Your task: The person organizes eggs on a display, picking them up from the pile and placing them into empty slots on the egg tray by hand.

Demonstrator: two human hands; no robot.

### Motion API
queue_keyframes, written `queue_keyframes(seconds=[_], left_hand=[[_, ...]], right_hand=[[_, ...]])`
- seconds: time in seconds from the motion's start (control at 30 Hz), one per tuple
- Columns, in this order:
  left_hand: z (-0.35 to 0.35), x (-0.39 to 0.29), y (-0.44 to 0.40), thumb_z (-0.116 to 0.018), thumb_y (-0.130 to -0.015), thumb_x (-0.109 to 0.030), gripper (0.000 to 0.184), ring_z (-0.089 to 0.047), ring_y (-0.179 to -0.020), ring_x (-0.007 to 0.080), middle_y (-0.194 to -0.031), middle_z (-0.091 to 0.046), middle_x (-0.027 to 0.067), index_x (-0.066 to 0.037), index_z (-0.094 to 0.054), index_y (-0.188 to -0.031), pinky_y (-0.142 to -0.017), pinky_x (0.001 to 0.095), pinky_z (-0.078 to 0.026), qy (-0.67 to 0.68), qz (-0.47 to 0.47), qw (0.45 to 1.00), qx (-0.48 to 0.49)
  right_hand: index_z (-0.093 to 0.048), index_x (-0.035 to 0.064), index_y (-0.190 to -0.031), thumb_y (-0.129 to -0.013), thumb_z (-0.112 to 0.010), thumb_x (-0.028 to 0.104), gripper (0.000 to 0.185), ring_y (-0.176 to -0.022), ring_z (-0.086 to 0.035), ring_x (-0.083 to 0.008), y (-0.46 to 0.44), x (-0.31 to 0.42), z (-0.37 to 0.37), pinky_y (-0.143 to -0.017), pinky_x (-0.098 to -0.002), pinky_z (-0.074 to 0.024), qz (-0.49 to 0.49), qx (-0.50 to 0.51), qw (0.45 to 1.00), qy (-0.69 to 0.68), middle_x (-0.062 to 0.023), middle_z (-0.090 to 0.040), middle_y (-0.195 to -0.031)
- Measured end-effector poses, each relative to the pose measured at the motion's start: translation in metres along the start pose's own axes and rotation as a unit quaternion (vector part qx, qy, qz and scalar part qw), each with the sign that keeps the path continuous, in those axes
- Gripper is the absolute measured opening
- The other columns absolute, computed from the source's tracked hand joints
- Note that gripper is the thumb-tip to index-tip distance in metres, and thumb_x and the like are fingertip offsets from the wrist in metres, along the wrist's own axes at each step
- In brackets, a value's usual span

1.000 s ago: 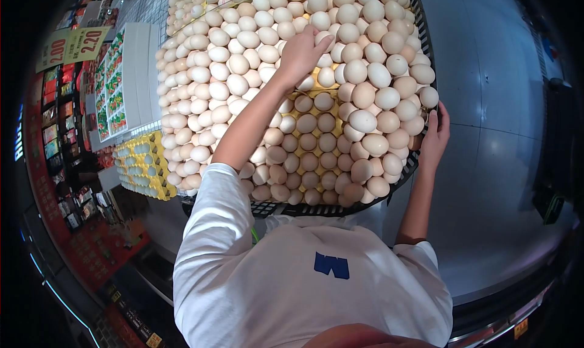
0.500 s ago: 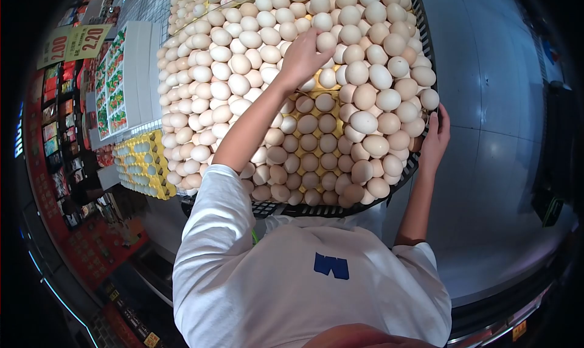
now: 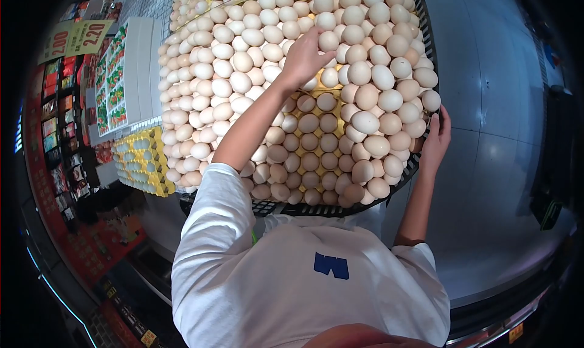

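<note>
My left hand [image 3: 307, 59] reaches over a large heap of eggs [image 3: 241, 62], its fingers closed around a pale egg [image 3: 328, 41]. Just below that hand, a yellow egg tray [image 3: 312, 95] shows in a gap in the heap, with rows of eggs seated in its cups. Loose eggs are piled around the gap on every side. My right hand [image 3: 436, 140] is closed on the rim of the black slatted basket [image 3: 432, 56] at the right edge of the heap, with the thumb on the egg side. Part of its grip is hidden.
Stacked yellow trays of eggs [image 3: 144, 162] stand left of the heap. Beyond them are a white box with green and red printing [image 3: 114, 83], price signs [image 3: 75, 41] and shelves of packets [image 3: 61, 129]. Grey tiled floor [image 3: 480, 165] lies to the right.
The view has shifted slightly. My left hand keeps hold of the egg in nearly the same place, and my right hand stays at the basket rim.
</note>
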State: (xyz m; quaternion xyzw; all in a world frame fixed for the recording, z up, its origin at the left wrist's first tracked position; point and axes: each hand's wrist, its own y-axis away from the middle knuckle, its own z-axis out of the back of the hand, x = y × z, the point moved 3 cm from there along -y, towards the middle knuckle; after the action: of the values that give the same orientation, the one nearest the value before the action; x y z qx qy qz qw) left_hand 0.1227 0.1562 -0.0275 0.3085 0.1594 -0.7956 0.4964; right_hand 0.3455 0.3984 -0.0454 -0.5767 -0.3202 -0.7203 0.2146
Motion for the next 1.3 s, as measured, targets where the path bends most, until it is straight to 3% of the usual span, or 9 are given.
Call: queue_keyframes(seconds=[0.3,0.37,0.57,0.67,0.8,0.87,1.03,1.13,1.3], left_hand=[[0.0,0.004,0.001,-0.071,-0.079,-0.026,0.055,-0.057,-0.08,0.0183,-0.091,-0.059,0.0098,0.004,-0.051,-0.121,-0.072,0.031,-0.049,0.002,-0.001,1.0,0.003],[0.001,0.005,0.002,-0.07,-0.079,-0.025,0.054,-0.058,-0.08,0.0183,-0.091,-0.059,0.0096,0.004,-0.051,-0.121,-0.072,0.0309,-0.049,0.001,-0.006,1.0,0.001],[0.023,-0.003,0.023,-0.068,-0.08,-0.026,0.046,-0.06,-0.084,0.0232,-0.092,-0.061,0.0133,0.001,-0.055,-0.116,-0.076,0.0337,-0.05,-0.025,-0.006,1.0,-0.006],[0.045,0.001,0.042,-0.067,-0.081,-0.026,0.039,-0.06,-0.086,0.0283,-0.093,-0.061,0.0159,0.0,-0.059,-0.109,-0.077,0.0364,-0.049,-0.072,0.014,0.997,-0.003],[0.086,0.015,0.059,-0.066,-0.078,-0.017,0.026,-0.058,-0.087,0.031,-0.092,-0.06,0.0172,-0.001,-0.063,-0.099,-0.075,0.0399,-0.049,-0.287,-0.045,0.946,-0.144],[0.1,0.032,0.062,-0.069,-0.076,-0.02,0.028,-0.058,-0.086,0.0308,-0.094,-0.058,0.0166,-0.001,-0.062,-0.096,-0.073,0.0412,-0.049,-0.35,0.015,0.928,-0.13],[0.105,0.051,0.061,-0.07,-0.074,-0.019,0.035,-0.06,-0.09,0.0328,-0.097,-0.058,0.0184,-0.003,-0.059,-0.103,-0.075,0.043,-0.051,-0.335,0.119,0.933,-0.058],[0.103,0.063,0.06,-0.068,-0.072,-0.019,0.045,-0.061,-0.088,0.0345,-0.098,-0.058,0.0188,-0.007,-0.057,-0.114,-0.075,0.0424,-0.05,-0.321,0.104,0.939,-0.07],[0.107,0.064,0.058,-0.069,-0.071,-0.02,0.047,-0.061,-0.086,0.0336,-0.097,-0.057,0.0181,-0.007,-0.058,-0.115,-0.076,0.0413,-0.051,-0.312,0.116,0.939,-0.081]], right_hand=[[-0.05,-0.0027,-0.127,-0.097,-0.049,0.014,0.035,-0.108,-0.054,-0.0177,0.0,0.0,0.0,-0.094,-0.0308,-0.0418,0.004,-0.002,1.0,0.002,-0.0128,-0.057,-0.12],[-0.051,0.001,-0.128,-0.097,-0.05,0.017,0.036,-0.113,-0.052,-0.0187,-0.001,-0.002,0.001,-0.097,-0.0318,-0.04,0.002,0.001,1.0,0.006,-0.0111,-0.056,-0.125],[-0.051,0.0006,-0.129,-0.096,-0.051,0.018,0.037,-0.113,-0.052,-0.0186,0.001,-0.001,0.0,-0.097,-0.0315,-0.0395,-0.018,-0.006,1.0,0.001,-0.0109,-0.055,-0.125],[-0.051,0.0003,-0.128,-0.096,-0.051,0.018,0.037,-0.112,-0.052,-0.0185,-0.001,-0.004,0.002,-0.097,-0.0313,-0.0397,0.002,-0.002,1.0,0.006,-0.0111,-0.055,-0.125],[-0.051,-0.0002,-0.128,-0.096,-0.051,0.018,0.037,-0.112,-0.052,-0.0185,0.0,-0.002,0.001,-0.096,-0.0315,-0.0401,0.001,-0.004,1.0,0.002,-0.0113,-0.055,-0.125],[-0.051,-0.0002,-0.128,-0.096,-0.051,0.018,0.037,-0.112,-0.052,-0.0186,0.0,0.0,0.001,-0.096,-0.0316,-0.0406,-0.008,-0.001,1.0,0.016,-0.0113,-0.055,-0.125],[-0.051,0.0003,-0.128,-0.096,-0.05,0.017,0.036,-0.112,-0.053,-0.0184,-0.001,-0.004,0.002,-0.096,-0.0316,-0.0408,0.0,-0.002,1.0,0.013,-0.011,-0.055,-0.125],[-0.051,0.0006,-0.128,-0.096,-0.05,0.017,0.036,-0.112,-0.053,-0.0183,0.0,-0.003,0.001,-0.096,-0.0315,-0.0405,0.0,0.0,1.0,0.005,-0.0109,-0.056,-0.124],[-0.051,0.0007,-0.128,-0.096,-0.05,0.017,0.036,-0.112,-0.052,-0.0182,-0.001,-0.003,0.002,-0.097,-0.0312,-0.0398,-0.008,-0.003,1.0,0.009,-0.0107,-0.056,-0.124]])
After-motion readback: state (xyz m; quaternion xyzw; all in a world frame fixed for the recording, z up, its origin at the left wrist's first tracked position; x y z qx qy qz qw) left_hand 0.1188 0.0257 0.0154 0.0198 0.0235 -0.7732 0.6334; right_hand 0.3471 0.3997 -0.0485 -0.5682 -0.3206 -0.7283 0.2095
